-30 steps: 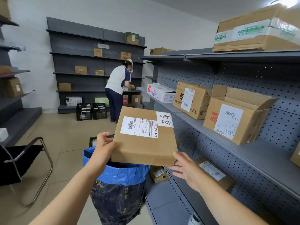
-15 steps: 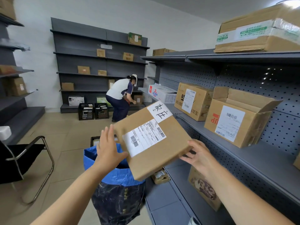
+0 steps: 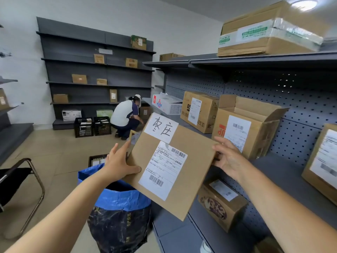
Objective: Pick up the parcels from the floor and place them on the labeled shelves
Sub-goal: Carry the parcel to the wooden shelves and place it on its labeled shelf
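Note:
I hold a flat brown cardboard parcel [image 3: 189, 172] in front of me, tilted, with a printed shipping label and a white handwritten tag on its face. My left hand [image 3: 118, 162] grips its left edge, thumb on the front. My right hand [image 3: 228, 157] holds its right edge from behind. The parcel hangs beside the grey shelf unit [image 3: 273, 167] on my right, just left of the open-topped box [image 3: 246, 125] on the middle shelf.
A blue and black sack [image 3: 118, 212] stands open on the floor below the parcel. More boxes sit on the right shelves, one [image 3: 220, 203] on the lower shelf. A person [image 3: 126, 116] crouches by black crates [image 3: 93, 126] at the back shelves. A black chair [image 3: 16, 185] is at my left.
I have turned the parcel further so its label runs more upright and shifted it right toward the shelf. The person at the back has crouched lower.

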A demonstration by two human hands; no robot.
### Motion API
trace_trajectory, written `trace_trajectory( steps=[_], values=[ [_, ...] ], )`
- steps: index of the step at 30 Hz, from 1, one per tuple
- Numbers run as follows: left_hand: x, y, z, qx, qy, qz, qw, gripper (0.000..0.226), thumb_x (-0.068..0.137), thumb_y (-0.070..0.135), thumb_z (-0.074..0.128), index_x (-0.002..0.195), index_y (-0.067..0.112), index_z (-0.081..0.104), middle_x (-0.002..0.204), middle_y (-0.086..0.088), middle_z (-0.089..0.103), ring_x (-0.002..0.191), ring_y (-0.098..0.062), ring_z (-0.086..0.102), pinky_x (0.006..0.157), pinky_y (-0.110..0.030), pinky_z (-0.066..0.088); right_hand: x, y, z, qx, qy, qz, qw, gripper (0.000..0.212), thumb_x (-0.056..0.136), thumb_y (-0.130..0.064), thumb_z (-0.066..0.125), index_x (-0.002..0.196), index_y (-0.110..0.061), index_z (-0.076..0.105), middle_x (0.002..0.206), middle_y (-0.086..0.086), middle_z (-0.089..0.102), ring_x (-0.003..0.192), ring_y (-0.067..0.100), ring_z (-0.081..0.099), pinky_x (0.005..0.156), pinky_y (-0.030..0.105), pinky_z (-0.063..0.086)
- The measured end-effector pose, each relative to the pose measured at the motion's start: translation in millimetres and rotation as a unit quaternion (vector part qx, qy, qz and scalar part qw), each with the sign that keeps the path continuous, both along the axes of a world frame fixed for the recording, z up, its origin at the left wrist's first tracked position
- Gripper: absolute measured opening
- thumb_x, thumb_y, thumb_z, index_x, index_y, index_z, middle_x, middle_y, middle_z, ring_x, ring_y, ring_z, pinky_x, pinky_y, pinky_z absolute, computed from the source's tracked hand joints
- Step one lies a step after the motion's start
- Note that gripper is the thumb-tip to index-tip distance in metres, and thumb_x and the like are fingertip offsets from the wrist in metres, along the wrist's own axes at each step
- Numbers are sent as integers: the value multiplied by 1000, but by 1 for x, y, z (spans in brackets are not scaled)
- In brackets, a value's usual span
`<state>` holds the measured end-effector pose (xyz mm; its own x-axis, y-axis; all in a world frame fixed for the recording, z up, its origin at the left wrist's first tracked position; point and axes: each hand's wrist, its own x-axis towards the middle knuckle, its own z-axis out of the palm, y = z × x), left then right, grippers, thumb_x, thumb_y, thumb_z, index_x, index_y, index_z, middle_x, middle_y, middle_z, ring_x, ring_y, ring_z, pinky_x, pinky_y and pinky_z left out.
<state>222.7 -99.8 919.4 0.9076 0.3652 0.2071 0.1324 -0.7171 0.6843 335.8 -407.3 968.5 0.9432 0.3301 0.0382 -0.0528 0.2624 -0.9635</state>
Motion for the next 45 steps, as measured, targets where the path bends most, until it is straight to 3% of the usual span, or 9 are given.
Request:
trace_trajectory(
  steps=[4, 8, 15, 19, 23, 29, 35, 39, 45],
  values=[
    [24, -14, -10, -60, 17, -72, 996, 84, 73, 22, 75, 142, 22, 27, 140, -3, 39, 139, -28, 20, 109, -47, 27, 1, -22, 2, -5, -1, -24, 1000, 43, 83, 4, 57, 119, -19, 51, 120, 12, 56, 101, 24, 57, 80, 45, 50],
    [45, -29, -16, -187, 46, -191, 963, 64, 67, 23, 76, 122, 24, 43, 113, 4, 58, 105, -17, 57, 76, -26, 49, -3, -47, 7, -1, 2, -48, 999, 56, 81, 6, 58, 130, -18, 44, 118, 8, 59, 98, 23, 59, 68, 37, 50],
    [99, -48, -24, -259, 84, -339, 901, 78, 56, 19, 74, 127, 29, 43, 118, -1, 63, 98, -10, 64, 75, -19, 50, -27, -78, 17, -40, -16, -133, 990, 58, 80, 5, 59, 132, -15, 43, 110, 3, 63, 93, 22, 64, 77, 38, 52],
    [124, -54, -20, -263, 84, -406, 871, 94, 42, 28, 77, 130, 25, 42, 120, -3, 61, 109, -21, 59, 81, -25, 48, -42, -82, 17, -40, -22, -208, 977, 49, 85, 4, 53, 131, -14, 46, 101, 2, 63, 76, 14, 65, 55, 28, 54],
    [141, -51, -23, -269, 89, -452, 846, 99, 43, 29, 77, 134, 31, 40, 125, 4, 58, 110, -13, 58, 88, -29, 45, -57, -78, 9, -13, -18, -270, 963, 44, 86, 6, 50, 124, -17, 50, 91, 3, 61, 75, 14, 62, 58, 32, 59],
    [144, -75, -28, -326, 98, -503, 794, 94, 55, 10, 79, 133, 34, 34, 115, 6, 57, 98, -9, 59, 71, -20, 47, -102, -74, -11, 30, -45, -432, 900, 38, 86, -4, 59, 121, -17, 49, 101, 2, 63, 83, 15, 62, 74, 32, 50],
    [122, -145, -27, -350, 146, -578, 723, 97, 36, 29, 77, 123, 46, 36, 114, 4, 58, 102, -14, 59, 75, -31, 48, -180, -88, -15, 28, -60, -593, 802, 30, 85, -12, 65, 113, -18, 55, 99, -1, 58, 51, -2, 58, 46, 17, 46],
    [93, -206, -29, -365, 171, -617, 676, 110, 38, 21, 81, 135, 37, 33, 117, 0, 57, 104, -15, 57, 74, -33, 49, -248, -99, -19, -22, -44, -647, 761, 29, 85, -14, 65, 112, -21, 56, 106, -1, 63, 78, 11, 64, 67, 30, 51],
    [19, -290, -28, -388, 189, -664, 611, 90, 58, 2, 78, 133, 30, 37, 118, -5, 58, 106, -20, 57, 79, -31, 47, -353, -106, -37, -37, -14, -706, 707, 33, 82, -11, 67, 112, -20, 57, 102, 0, 69, 84, 15, 66, 74, 36, 51]
  ],
)
